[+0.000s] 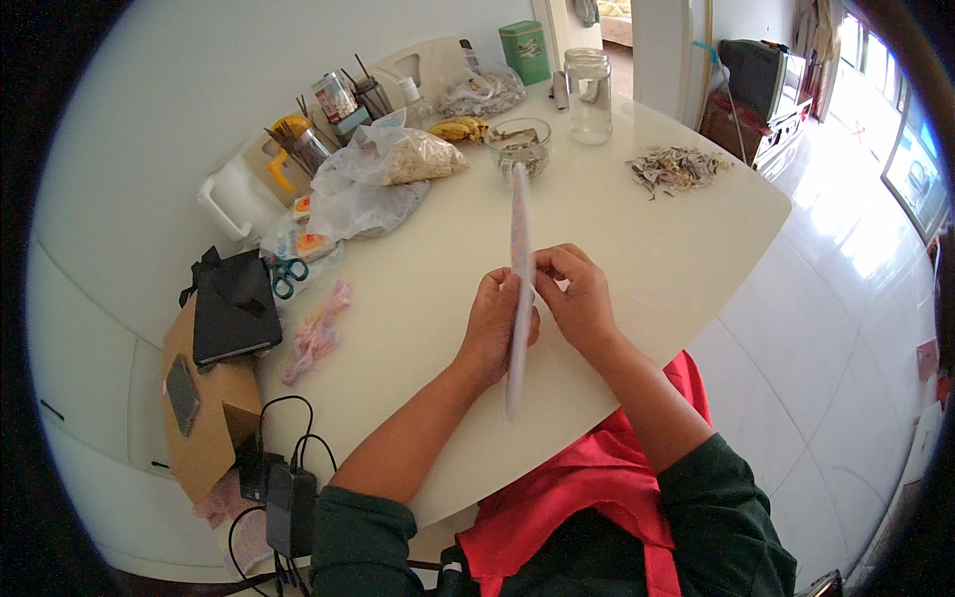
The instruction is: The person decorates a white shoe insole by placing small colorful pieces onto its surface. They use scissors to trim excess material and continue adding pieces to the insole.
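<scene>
My left hand holds a thin, flat, whitish piece with a faint pink and orange pattern, seen nearly edge-on and upright above the white table. On its right side, my right hand has thumb and forefinger brought together close to its surface; whether they pinch anything is hidden. Beyond the hands stand a glass bowl with dried plant pieces and a glass jar of clear liquid. A loose heap of dried, shredded material lies at the right. Crumpled pink plastic or cloth lies left of my hands.
Along the table's left and far sides are plastic bags, bananas, a green tin, green-handled scissors, a black case, a cardboard box with a phone on it, and a black power adapter with cables. The table's edge curves at right.
</scene>
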`<state>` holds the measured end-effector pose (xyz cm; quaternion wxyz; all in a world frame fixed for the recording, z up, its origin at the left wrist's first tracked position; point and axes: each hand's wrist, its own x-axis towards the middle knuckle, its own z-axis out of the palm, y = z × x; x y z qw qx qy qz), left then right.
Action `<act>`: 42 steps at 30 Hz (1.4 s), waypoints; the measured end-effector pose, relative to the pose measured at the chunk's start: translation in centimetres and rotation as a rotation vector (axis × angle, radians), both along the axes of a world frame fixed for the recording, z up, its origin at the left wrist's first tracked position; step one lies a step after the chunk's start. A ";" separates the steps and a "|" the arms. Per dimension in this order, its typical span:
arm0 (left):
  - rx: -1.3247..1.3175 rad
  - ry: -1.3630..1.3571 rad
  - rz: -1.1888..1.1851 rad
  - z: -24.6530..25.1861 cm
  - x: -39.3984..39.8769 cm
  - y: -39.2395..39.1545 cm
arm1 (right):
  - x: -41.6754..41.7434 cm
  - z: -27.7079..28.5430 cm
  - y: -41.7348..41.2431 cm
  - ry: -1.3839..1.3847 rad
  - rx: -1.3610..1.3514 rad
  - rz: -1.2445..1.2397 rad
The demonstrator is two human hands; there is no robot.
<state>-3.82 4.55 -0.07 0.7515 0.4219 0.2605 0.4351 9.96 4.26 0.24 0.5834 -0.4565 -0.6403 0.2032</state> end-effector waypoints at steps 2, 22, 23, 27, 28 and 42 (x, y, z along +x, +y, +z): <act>0.201 0.155 0.147 0.0 1.2 -0.5 | 0.6 -0.1 0.1 0.234 -0.221 0.133; 0.515 0.300 0.281 0.6 1.6 -1.0 | 1.9 1.3 0.2 1.074 -0.572 0.485; 0.518 0.310 0.280 0.6 1.6 -1.0 | 2.0 1.2 0.2 1.074 -0.560 0.496; 0.524 0.319 0.283 0.5 1.6 -1.0 | 2.0 1.0 0.3 1.070 -0.546 0.506; 0.523 0.313 0.284 0.4 1.5 -1.0 | 2.0 1.1 0.2 1.069 -0.550 0.500; 0.433 0.327 0.266 -0.3 1.2 -0.4 | 1.1 1.1 -0.7 -0.392 0.383 -0.207</act>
